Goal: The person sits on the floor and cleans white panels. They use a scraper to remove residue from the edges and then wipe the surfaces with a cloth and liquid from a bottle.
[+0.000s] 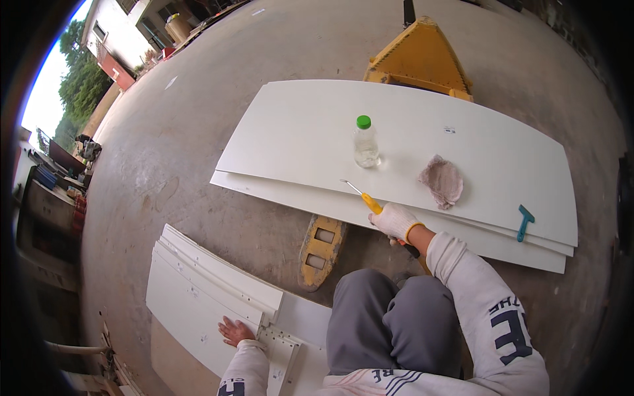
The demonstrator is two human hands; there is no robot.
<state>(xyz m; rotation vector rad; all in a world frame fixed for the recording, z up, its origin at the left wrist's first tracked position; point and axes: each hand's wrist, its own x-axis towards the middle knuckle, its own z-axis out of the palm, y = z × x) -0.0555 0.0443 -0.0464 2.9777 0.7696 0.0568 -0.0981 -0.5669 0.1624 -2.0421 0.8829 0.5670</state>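
My right hand, in a white knit glove, is closed around a yellow-handled tool with a thin metal shaft that points away to the left. An orange and black handle sticks out below the same hand; whether it is a second tool I cannot tell. This hand hovers over the near edge of the stacked white panels. Bare and with fingers spread, my left hand lies flat on another pile of white panels at the lower left.
On the far panels stand a clear bottle with a green cap, a crumpled pinkish cloth and a teal scraper. A yellow pallet jack shows behind them, its fork reaching toward me. Concrete floor surrounds everything.
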